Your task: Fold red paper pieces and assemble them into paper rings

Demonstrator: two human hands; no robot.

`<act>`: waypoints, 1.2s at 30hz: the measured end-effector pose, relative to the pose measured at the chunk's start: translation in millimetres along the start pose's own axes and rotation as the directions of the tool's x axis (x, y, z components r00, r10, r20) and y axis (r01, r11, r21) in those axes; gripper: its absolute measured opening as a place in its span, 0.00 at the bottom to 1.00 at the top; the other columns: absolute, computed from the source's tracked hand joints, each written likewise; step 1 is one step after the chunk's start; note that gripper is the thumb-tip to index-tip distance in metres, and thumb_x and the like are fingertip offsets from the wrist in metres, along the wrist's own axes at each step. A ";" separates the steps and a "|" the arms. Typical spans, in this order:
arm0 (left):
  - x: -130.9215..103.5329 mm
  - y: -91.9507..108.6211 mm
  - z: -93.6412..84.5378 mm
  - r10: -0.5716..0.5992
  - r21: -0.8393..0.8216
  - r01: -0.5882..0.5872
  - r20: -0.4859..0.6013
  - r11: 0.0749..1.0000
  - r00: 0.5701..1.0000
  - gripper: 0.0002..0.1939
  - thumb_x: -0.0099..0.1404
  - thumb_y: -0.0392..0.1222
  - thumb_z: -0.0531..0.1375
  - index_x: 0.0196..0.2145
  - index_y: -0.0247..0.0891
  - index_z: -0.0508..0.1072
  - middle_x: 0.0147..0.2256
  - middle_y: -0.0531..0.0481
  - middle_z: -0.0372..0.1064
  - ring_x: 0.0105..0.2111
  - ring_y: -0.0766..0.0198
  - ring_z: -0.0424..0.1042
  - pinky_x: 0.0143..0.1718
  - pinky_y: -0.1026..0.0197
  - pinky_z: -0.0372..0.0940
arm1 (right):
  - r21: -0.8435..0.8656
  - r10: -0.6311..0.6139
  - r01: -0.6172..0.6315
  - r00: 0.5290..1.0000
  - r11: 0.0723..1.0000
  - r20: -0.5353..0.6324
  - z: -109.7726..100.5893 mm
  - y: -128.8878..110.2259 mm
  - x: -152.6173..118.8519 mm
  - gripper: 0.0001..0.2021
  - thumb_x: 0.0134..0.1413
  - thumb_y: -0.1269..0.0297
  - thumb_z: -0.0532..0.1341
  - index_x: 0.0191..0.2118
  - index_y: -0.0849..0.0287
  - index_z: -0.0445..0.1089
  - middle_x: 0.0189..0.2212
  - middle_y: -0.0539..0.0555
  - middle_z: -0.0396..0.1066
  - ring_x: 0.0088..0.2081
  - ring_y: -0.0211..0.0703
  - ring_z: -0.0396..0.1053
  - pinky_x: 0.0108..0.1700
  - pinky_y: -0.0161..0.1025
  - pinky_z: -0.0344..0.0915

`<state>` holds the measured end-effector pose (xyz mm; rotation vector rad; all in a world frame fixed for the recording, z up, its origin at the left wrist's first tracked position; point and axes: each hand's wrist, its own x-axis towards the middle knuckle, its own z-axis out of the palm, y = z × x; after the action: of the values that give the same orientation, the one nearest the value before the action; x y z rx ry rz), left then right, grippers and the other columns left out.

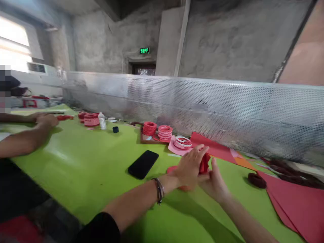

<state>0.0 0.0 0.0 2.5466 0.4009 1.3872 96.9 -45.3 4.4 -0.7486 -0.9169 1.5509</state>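
Over the green tabletop (101,182), my two hands meet around a small red folded piece (204,164), whose material I cannot make out. My left hand (189,167) reaches across with its fingers nearly straight and pressed against the piece from the left. Below and to the right, my right hand (215,184) grips it, thumb pointing up. Partly hidden behind my left wrist lies a flat, round, pinkish-red thing (172,169). A stack of pink and white rings (182,143) sits on pink paper just beyond my hands.
A black phone (143,164) lies left of my hands. Behind it, a tray (154,141) holds red and pink ring stacks. Dark red sheets (296,206) and a brown roll (257,180) are at right. Another person's hands (47,120) work at far left, near a white bottle (102,120).
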 end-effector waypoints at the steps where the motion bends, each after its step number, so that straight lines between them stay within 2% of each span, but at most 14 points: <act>1: 0.2 0.4 -0.7 0.000 -0.006 0.000 0.005 1.000 1.000 0.36 0.52 0.38 0.54 0.56 0.24 0.47 0.56 0.31 0.47 0.56 0.48 0.46 0.56 0.52 0.43 | -0.002 -0.011 0.011 1.000 1.000 0.019 -2.3 -0.5 -0.2 0.23 0.24 0.42 0.64 0.30 0.51 0.72 0.27 0.47 0.74 0.37 0.42 0.69 0.42 0.35 0.63; 5: -1.5 -1.1 -1.6 -0.049 -0.057 0.049 0.003 0.997 0.999 0.33 0.54 0.38 0.52 0.57 0.28 0.47 0.54 0.33 0.53 0.54 0.49 0.53 0.54 0.52 0.49 | -0.044 -0.026 0.027 0.999 0.999 0.033 -10.8 -1.5 0.9 0.21 0.31 0.40 0.60 0.28 0.51 0.72 0.25 0.47 0.74 0.32 0.40 0.70 0.38 0.34 0.65; 9: -7.0 -9.9 3.0 -0.181 -0.155 0.171 -0.052 0.973 0.982 0.29 0.58 0.38 0.50 0.56 0.29 0.47 0.53 0.34 0.55 0.53 0.52 0.56 0.52 0.52 0.53 | -0.165 -0.004 -0.005 0.999 0.986 -0.054 -16.6 3.2 5.3 0.17 0.37 0.46 0.61 0.31 0.52 0.71 0.29 0.50 0.74 0.32 0.42 0.69 0.35 0.38 0.65; 13: -9.9 -18.5 9.3 -0.325 -0.283 0.285 -0.105 0.916 0.940 0.23 0.63 0.39 0.44 0.55 0.30 0.50 0.50 0.37 0.59 0.51 0.58 0.58 0.53 0.55 0.53 | -0.253 -0.046 -0.006 0.979 0.968 -0.199 -19.3 9.7 7.0 0.15 0.30 0.59 0.67 0.31 0.53 0.71 0.30 0.50 0.74 0.32 0.41 0.69 0.38 0.39 0.64; 16: -10.0 -17.8 11.1 -0.384 -0.354 0.328 -0.101 0.876 0.918 0.20 0.64 0.40 0.44 0.53 0.31 0.54 0.50 0.38 0.60 0.52 0.59 0.58 0.53 0.55 0.52 | -0.322 -0.121 0.029 0.955 0.946 -0.272 -21.5 11.5 7.2 0.16 0.26 0.62 0.68 0.30 0.55 0.71 0.31 0.49 0.74 0.31 0.40 0.69 0.38 0.39 0.65; 20: -10.8 -10.8 10.3 -0.415 -0.410 0.356 -0.062 0.840 0.908 0.20 0.64 0.42 0.45 0.52 0.32 0.57 0.51 0.39 0.60 0.52 0.60 0.57 0.54 0.57 0.51 | -0.515 -0.219 0.049 0.937 0.856 -0.274 -27.0 12.8 9.8 0.17 0.29 0.61 0.65 0.33 0.56 0.69 0.30 0.49 0.74 0.31 0.41 0.70 0.39 0.39 0.65; 23: -12.8 -8.1 10.7 -0.462 -0.435 0.397 -0.052 0.808 0.885 0.24 0.64 0.43 0.44 0.56 0.28 0.51 0.56 0.36 0.51 0.57 0.60 0.49 0.57 0.57 0.45 | -0.639 -0.298 0.072 0.920 0.766 -0.255 -29.6 14.6 12.6 0.18 0.32 0.58 0.62 0.35 0.58 0.68 0.27 0.51 0.73 0.29 0.43 0.70 0.36 0.41 0.66; 25: -13.9 -8.1 12.0 -0.497 -0.453 0.424 -0.050 0.784 0.866 0.26 0.64 0.43 0.44 0.57 0.27 0.48 0.57 0.36 0.48 0.58 0.60 0.47 0.57 0.57 0.43 | -0.718 -0.387 0.123 0.897 0.685 -0.216 -29.4 15.5 14.0 0.17 0.33 0.56 0.60 0.33 0.59 0.67 0.25 0.52 0.72 0.28 0.44 0.70 0.32 0.42 0.66; 29: -13.5 -7.6 14.2 -0.570 -0.494 0.477 -0.046 0.727 0.821 0.25 0.64 0.43 0.44 0.57 0.28 0.48 0.57 0.36 0.49 0.57 0.59 0.48 0.56 0.56 0.45 | -0.802 -0.536 0.182 0.822 0.569 -0.193 -28.2 16.6 14.5 0.16 0.32 0.57 0.60 0.31 0.59 0.65 0.27 0.54 0.70 0.30 0.45 0.68 0.30 0.40 0.66; 36: -10.5 -6.1 13.4 -0.635 -0.542 0.523 -0.025 0.657 0.772 0.23 0.63 0.39 0.47 0.55 0.29 0.51 0.53 0.36 0.57 0.54 0.58 0.55 0.55 0.57 0.49 | -0.856 -0.589 0.177 0.790 0.485 -0.170 -29.3 19.1 13.4 0.13 0.34 0.58 0.58 0.29 0.60 0.63 0.24 0.52 0.65 0.24 0.40 0.63 0.27 0.38 0.64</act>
<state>5.0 1.4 -17.3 1.6246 0.7096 1.2794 110.3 -28.9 -26.4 -1.3600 -1.3333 0.3990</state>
